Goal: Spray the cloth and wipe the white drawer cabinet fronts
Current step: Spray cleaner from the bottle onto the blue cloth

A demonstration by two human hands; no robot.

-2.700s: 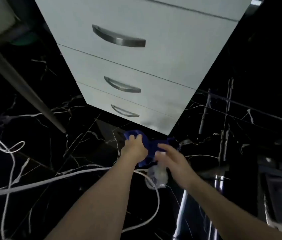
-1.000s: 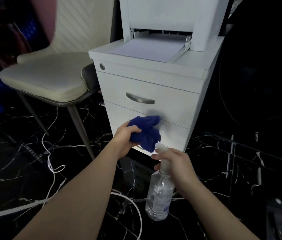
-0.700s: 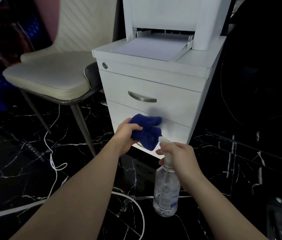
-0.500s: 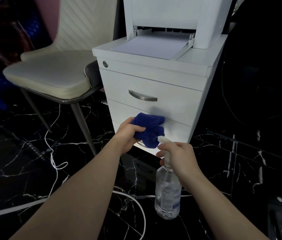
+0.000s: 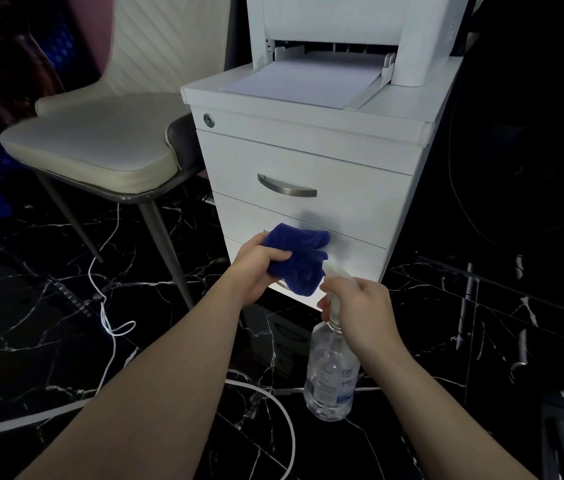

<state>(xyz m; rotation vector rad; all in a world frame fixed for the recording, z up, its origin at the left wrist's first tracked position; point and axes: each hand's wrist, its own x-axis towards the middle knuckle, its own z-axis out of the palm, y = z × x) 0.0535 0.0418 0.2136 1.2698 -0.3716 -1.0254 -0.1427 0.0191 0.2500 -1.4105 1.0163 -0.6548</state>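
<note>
The left hand (image 5: 256, 268) is closed around a bunched blue cloth (image 5: 299, 258), held in front of the lower fronts of the white drawer cabinet (image 5: 308, 168). Just beside it, the right hand (image 5: 360, 310) grips the neck of a clear spray bottle (image 5: 330, 379), nozzle touching the cloth. A printer (image 5: 342, 26) stands on the cabinet, a cream chair (image 5: 100, 140) to the left, white cables (image 5: 107, 317) on the black marble floor (image 5: 31, 306). Compared with half a second ago, hardly anything has shifted

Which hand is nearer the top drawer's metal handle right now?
Left. The left hand, clutching the blue cloth, sits just below the handle. The right hand, gripping the spray bottle, is lower and further right.
</note>
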